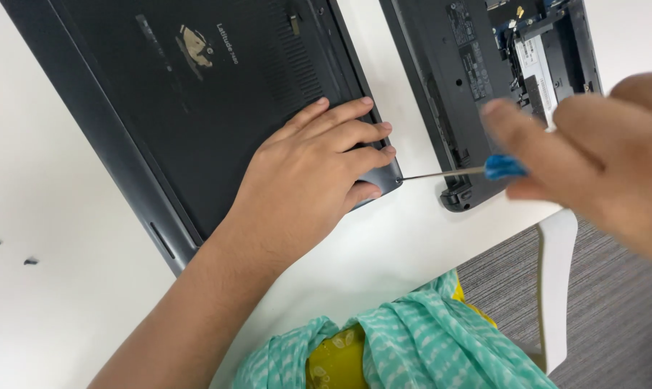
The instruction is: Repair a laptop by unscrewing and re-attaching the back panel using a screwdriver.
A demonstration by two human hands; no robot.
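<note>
My left hand (pixel 318 169) lies flat, palm down, fingers spread and released, pressing on the lower right corner of the dark laptop (pixel 196 108) that sits upside down across the upper left and centre of the frame on the white bench (pixel 52 180). Fingertips reach the laptop's right edge, near the vent slots in its bottom cover. My right hand (pixel 600 151) comes in from the right of the frame, blurred, its grip clenched on a small screwdriver (pixel 477 170) with a blue handle. The thin metal shaft runs nearly level toward the left, and its tip sits at the laptop's lower right corner, just beside my left little finger; can't tell whether it's seated in a screw. A second laptop (pixel 477 86) lies at the upper right of the frame, also bottom up, with its cover off: circuit board and a white-labelled part are exposed in the top right. Its near corner is just behind the screwdriver shaft, and a strip of bare bench separates the two machines. Two small dark specks (pixel 12 252), possibly screws, too small to tell, lie on the bench at the far left. At the bottom centre, teal patterned cloth (pixel 412 346) over yellow fabric. Lower right shows grey carpet (pixel 614 310) and a white chair arm (pixel 556 288).
</note>
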